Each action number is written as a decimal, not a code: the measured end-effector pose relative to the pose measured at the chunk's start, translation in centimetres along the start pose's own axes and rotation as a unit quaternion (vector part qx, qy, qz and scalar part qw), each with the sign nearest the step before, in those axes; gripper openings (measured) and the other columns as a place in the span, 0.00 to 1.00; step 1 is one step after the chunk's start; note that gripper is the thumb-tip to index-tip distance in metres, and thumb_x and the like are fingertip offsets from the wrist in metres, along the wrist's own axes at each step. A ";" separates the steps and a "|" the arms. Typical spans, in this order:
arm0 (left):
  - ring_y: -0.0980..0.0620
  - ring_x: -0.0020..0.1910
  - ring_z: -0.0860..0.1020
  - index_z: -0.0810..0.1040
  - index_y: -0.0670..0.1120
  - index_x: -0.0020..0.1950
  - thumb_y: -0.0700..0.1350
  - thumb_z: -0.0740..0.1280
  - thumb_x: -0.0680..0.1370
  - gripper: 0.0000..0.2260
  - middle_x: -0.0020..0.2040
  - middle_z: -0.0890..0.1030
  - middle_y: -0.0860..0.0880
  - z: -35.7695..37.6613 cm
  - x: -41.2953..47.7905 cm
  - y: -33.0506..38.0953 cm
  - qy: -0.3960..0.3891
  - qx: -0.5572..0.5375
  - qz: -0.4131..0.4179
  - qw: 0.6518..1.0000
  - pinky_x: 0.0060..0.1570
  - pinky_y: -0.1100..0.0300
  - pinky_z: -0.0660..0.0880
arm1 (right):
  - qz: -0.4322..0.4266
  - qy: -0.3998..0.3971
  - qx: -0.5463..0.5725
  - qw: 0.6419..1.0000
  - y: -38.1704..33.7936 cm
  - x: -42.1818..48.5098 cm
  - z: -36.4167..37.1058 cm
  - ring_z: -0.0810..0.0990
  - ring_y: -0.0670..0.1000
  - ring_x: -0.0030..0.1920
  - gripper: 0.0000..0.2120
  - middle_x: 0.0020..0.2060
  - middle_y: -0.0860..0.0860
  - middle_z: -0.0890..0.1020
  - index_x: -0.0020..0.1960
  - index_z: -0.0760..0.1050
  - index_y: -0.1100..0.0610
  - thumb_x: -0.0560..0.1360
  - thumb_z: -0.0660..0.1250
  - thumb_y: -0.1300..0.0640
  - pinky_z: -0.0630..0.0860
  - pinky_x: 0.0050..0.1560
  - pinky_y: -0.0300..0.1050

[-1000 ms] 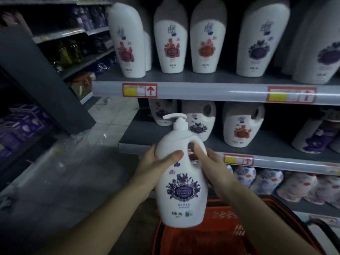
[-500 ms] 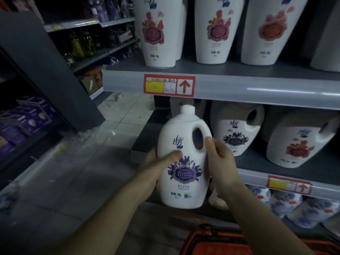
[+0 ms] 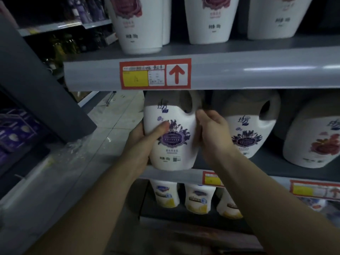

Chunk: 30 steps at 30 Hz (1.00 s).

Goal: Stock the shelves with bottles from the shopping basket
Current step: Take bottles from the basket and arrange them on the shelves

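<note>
A white bottle with a handle and a purple flower label (image 3: 171, 144) sits at the left front edge of the middle shelf (image 3: 272, 161), its top hidden under the upper shelf's rail (image 3: 239, 72). My left hand (image 3: 147, 142) grips its left side, thumb across the label. On the bottle's right side my right hand (image 3: 211, 133) holds it by the handle. The shopping basket is out of view.
A matching purple-label bottle (image 3: 250, 126) and a red-flower bottle (image 3: 312, 144) stand to the right on the same shelf. Tall white bottles (image 3: 139, 24) fill the upper shelf. Smaller bottles (image 3: 165, 194) stand below. A tiled aisle floor (image 3: 114, 115) and dark shelving lie to the left.
Both hands have carried the bottle up and forward from over the basket onto the middle shelf's left end. The view has moved closer and the basket has dropped out of sight.
</note>
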<state>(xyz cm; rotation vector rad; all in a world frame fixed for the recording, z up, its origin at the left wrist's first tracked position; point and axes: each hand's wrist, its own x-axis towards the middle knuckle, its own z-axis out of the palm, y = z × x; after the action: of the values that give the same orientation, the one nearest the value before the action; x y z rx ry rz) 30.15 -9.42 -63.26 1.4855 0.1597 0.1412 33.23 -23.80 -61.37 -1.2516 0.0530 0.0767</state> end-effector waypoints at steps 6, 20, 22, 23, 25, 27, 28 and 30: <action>0.53 0.53 0.82 0.76 0.51 0.58 0.43 0.75 0.67 0.21 0.53 0.85 0.51 -0.1 3.5 -3.5 0.005 0.022 0.040 0.999 0.50 0.58 0.77 | -0.033 0.041 -0.049 0.997 0.9 2.5 0.0 0.72 0.45 0.37 0.06 0.36 0.48 0.75 0.50 0.72 0.58 0.80 0.57 0.63 0.68 0.36 0.37; 0.58 0.61 0.77 0.69 0.68 0.56 0.44 0.73 0.71 0.23 0.61 0.79 0.58 -1.1 5.6 -5.5 -0.073 0.109 0.065 0.989 0.61 0.49 0.76 | -0.184 0.079 -0.169 0.965 4.3 2.3 -1.1 0.71 0.27 0.32 0.03 0.36 0.41 0.71 0.51 0.66 0.56 0.82 0.55 0.57 0.67 0.36 0.20; 0.58 0.61 0.77 0.69 0.68 0.56 0.44 0.73 0.71 0.23 0.60 0.79 0.59 -1.1 5.7 -5.5 -0.075 0.104 0.062 0.990 0.62 0.48 0.75 | -0.181 0.085 -0.175 0.964 4.3 2.5 -1.1 0.71 0.27 0.31 0.03 0.36 0.41 0.71 0.51 0.66 0.56 0.82 0.55 0.57 0.67 0.35 0.20; 0.59 0.60 0.77 0.69 0.68 0.55 0.44 0.73 0.71 0.24 0.60 0.79 0.60 -1.1 5.7 -5.4 -0.076 0.103 0.061 0.990 0.62 0.48 0.75 | -0.180 0.089 -0.180 0.963 4.4 2.5 -1.1 0.71 0.27 0.31 0.03 0.36 0.42 0.71 0.51 0.66 0.56 0.82 0.55 0.57 0.67 0.34 0.20; 0.59 0.59 0.77 0.70 0.71 0.52 0.44 0.74 0.70 0.24 0.57 0.79 0.61 -1.1 5.7 -5.3 -0.073 0.115 0.057 0.989 0.62 0.47 0.75 | -0.178 0.094 -0.190 0.961 4.4 2.6 -1.1 0.72 0.26 0.32 0.04 0.36 0.42 0.72 0.50 0.66 0.56 0.82 0.55 0.58 0.66 0.33 0.19; 0.56 0.60 0.78 0.70 0.73 0.50 0.46 0.75 0.69 0.24 0.56 0.79 0.61 -1.1 5.6 -5.2 -0.065 0.132 0.054 0.988 0.61 0.46 0.76 | -0.168 0.096 -0.206 0.959 4.2 2.6 -1.1 0.73 0.27 0.34 0.04 0.37 0.42 0.73 0.49 0.66 0.56 0.82 0.54 0.57 0.65 0.33 0.18; 0.54 0.60 0.78 0.70 0.74 0.49 0.46 0.75 0.69 0.24 0.56 0.79 0.61 -1.1 5.6 -5.1 -0.060 0.139 0.052 0.987 0.61 0.45 0.76 | -0.161 0.095 -0.215 0.959 4.0 2.4 -1.1 0.74 0.30 0.35 0.04 0.37 0.42 0.73 0.49 0.66 0.56 0.82 0.54 0.57 0.65 0.32 0.18; 0.52 0.59 0.78 0.71 0.72 0.51 0.49 0.75 0.68 0.23 0.57 0.79 0.59 -1.0 5.2 -4.8 -0.049 0.151 0.046 0.986 0.60 0.43 0.76 | -0.152 0.094 -0.237 0.955 3.7 2.2 -1.0 0.73 0.37 0.37 0.05 0.37 0.42 0.72 0.50 0.65 0.56 0.82 0.53 0.56 0.66 0.31 0.20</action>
<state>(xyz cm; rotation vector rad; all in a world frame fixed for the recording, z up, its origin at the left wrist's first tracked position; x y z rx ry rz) 35.09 -7.86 -68.19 1.7990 0.0340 0.1222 35.15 -23.54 -65.36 -1.7306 0.0045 -0.3150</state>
